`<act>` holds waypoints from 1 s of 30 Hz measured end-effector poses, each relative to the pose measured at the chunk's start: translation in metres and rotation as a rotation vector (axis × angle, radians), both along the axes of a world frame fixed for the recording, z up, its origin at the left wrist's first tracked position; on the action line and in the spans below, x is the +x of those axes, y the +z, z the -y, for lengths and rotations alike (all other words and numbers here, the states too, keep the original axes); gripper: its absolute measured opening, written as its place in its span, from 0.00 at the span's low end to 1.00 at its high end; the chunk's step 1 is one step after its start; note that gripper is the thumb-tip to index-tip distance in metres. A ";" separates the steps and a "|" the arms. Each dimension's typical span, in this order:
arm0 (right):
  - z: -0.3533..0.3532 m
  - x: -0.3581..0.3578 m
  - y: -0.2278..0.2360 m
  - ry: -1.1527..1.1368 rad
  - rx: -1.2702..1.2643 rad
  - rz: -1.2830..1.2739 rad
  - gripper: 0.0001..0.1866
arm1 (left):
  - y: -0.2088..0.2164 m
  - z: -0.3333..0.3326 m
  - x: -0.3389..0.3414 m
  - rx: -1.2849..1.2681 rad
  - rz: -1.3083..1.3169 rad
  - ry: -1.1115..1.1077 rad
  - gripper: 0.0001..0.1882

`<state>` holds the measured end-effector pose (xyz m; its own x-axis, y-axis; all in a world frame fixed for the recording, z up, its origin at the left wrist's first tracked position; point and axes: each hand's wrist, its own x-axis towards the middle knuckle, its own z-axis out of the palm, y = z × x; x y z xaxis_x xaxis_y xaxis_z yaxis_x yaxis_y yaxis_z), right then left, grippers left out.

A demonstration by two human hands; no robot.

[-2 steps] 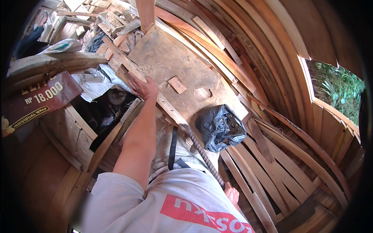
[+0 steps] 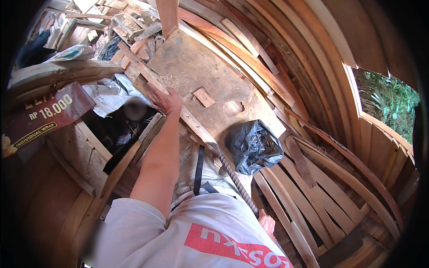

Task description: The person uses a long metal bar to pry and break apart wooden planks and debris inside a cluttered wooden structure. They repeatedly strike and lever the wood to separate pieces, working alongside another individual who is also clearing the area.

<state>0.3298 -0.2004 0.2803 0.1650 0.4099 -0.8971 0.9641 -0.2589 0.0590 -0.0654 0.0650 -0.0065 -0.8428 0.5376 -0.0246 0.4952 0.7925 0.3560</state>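
Observation:
My left hand (image 2: 166, 101) is wrapped over the edge of a long wooden strip (image 2: 193, 125), its thumb on top and the fingers along the far-left side. From the near end of that strip a ribbed metal bar (image 2: 230, 171) runs down past my waist to the right. My right hand (image 2: 267, 223) is closed at the bar's lower part, its fingers partly hidden by my shirt. Beyond the strip lies a worn wooden board (image 2: 192, 60) with a small wood block (image 2: 203, 97) and a hole in it. On its near-right end sits a black plastic bag (image 2: 250, 152) of thin metal pieces that look like nails.
Curved wooden ribs and planks (image 2: 308, 58) rise on the right, beside an opening onto greenery (image 2: 389, 102). Slats (image 2: 308, 196) with gaps lie at lower right. A printed brown banner (image 2: 53, 116) hangs left. Wood scraps (image 2: 129, 27) pile up far left, near a person's dark-clothed limb (image 2: 33, 49).

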 end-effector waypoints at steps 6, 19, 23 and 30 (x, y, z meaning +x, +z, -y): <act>-0.007 -0.001 -0.005 0.043 -0.043 0.023 0.31 | 0.000 0.000 -0.001 0.009 0.024 -0.006 0.43; 0.000 0.001 -0.021 -0.046 0.005 0.011 0.31 | -0.002 -0.003 0.004 0.005 -0.021 -0.018 0.44; 0.004 0.007 -0.031 -0.006 0.033 -0.003 0.29 | 0.000 0.002 -0.002 -0.009 -0.013 0.007 0.44; 0.029 0.015 -0.056 -0.009 0.180 -0.065 0.26 | 0.002 -0.001 0.000 0.001 0.012 -0.016 0.43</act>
